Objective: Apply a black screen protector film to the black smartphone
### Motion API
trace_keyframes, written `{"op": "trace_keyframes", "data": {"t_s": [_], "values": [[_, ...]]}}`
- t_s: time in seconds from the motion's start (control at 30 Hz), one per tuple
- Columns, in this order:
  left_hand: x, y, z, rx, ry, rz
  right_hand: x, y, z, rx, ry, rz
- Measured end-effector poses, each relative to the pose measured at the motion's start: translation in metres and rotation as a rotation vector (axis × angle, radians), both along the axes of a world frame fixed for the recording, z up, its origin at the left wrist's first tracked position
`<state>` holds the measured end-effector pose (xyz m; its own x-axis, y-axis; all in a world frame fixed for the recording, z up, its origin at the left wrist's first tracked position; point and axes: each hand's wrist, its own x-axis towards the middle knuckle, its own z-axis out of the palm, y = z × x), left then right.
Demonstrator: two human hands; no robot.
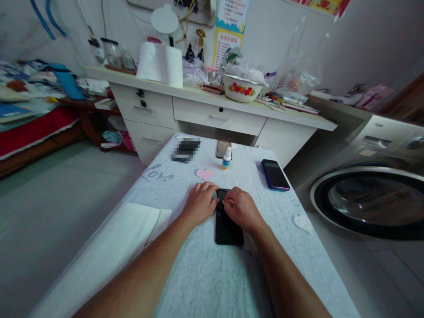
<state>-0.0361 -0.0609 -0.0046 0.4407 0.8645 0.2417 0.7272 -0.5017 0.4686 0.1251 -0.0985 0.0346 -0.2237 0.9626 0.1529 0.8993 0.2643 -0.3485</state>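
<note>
A black smartphone [229, 232] lies flat on the cloth-covered table in front of me, its dark screen facing up. My left hand [200, 203] rests palm down at its upper left edge, fingers stretched out and thumb side touching the phone. Something small and greyish shows beside those fingertips, too unclear to name. My right hand [243, 207] is closed over the upper part of the screen, fingertips pinched together. What it pinches, if anything, is hidden. Beyond the hands a small white spray bottle [226, 160] with a blue and orange label stands upright.
Behind the bottle lies another phone [223, 149]. Stacked phones [275, 175] sit at the right edge, and a blurred-out dark item [186, 150] at the far left. A whitish sheet [132, 229] covers the left side. A white desk [195, 106] stands behind, a washing machine [371, 176] right.
</note>
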Motion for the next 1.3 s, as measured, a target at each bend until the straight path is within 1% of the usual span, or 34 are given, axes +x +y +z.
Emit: {"op": "trace_keyframes", "data": {"t_s": [0.57,0.93,1.13,1.3], "values": [[-0.0003,-0.0004,-0.0002,0.007,0.006,-0.003,0.0002,-0.0007,0.0019,0.003,0.010,0.016],[0.0001,-0.0004,0.0014,-0.008,0.010,0.001,-0.0019,0.0003,0.0001,-0.013,-0.024,0.002],[0.0002,-0.0003,0.0003,-0.006,0.006,-0.002,-0.0016,0.0007,-0.0001,-0.016,-0.012,0.019],[0.0003,-0.0005,0.0005,-0.008,0.008,-0.001,-0.0020,0.0022,-0.0023,-0.011,-0.008,0.003]]}}
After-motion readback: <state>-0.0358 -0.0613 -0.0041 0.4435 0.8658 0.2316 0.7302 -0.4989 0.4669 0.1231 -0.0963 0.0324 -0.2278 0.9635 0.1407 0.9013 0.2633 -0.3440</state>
